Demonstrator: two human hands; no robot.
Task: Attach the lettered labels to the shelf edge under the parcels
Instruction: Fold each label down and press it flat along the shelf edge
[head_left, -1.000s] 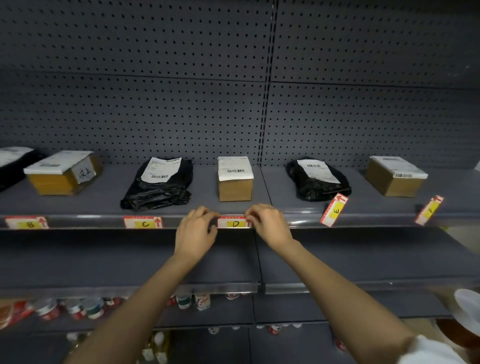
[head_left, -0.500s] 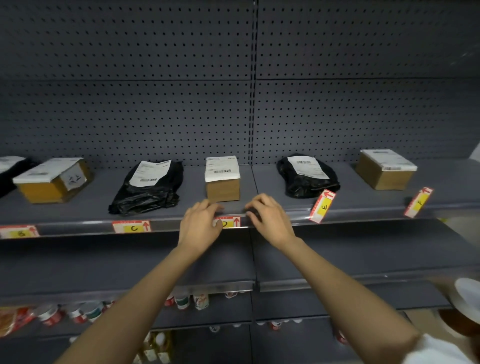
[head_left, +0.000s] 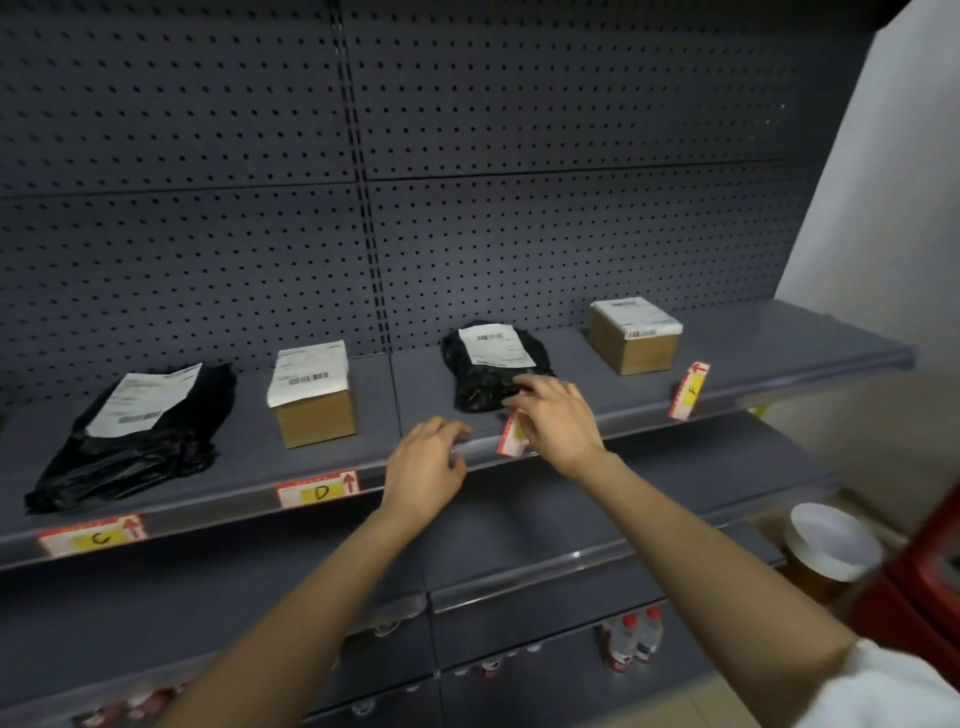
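Note:
Lettered labels, red and white with a yellow field, sit along the grey shelf edge (head_left: 218, 506). Label C (head_left: 93, 535) is under a black bag parcel (head_left: 140, 431), and label D (head_left: 318, 488) is under a brown box parcel (head_left: 311, 400). Label E (head_left: 511, 439) hangs tilted under another black bag parcel (head_left: 493, 364). My right hand (head_left: 561, 421) lies over its top with fingers spread, hiding the letter. My left hand (head_left: 426, 467) rests its fingertips on the edge just left of it and holds nothing. Label F (head_left: 688, 389) stands tilted under the far brown box parcel (head_left: 634, 332).
A perforated grey back panel (head_left: 467, 182) rises behind the parcels. Below are lower shelves (head_left: 519, 545) with small bottles (head_left: 634, 639). A white-lidded container (head_left: 831, 545) and a red object (head_left: 924, 582) stand at the lower right, beside a white wall (head_left: 893, 208).
Both hands left label D, which now sits flat on the edge, and moved right to the tilted label E. My view has swung to the right.

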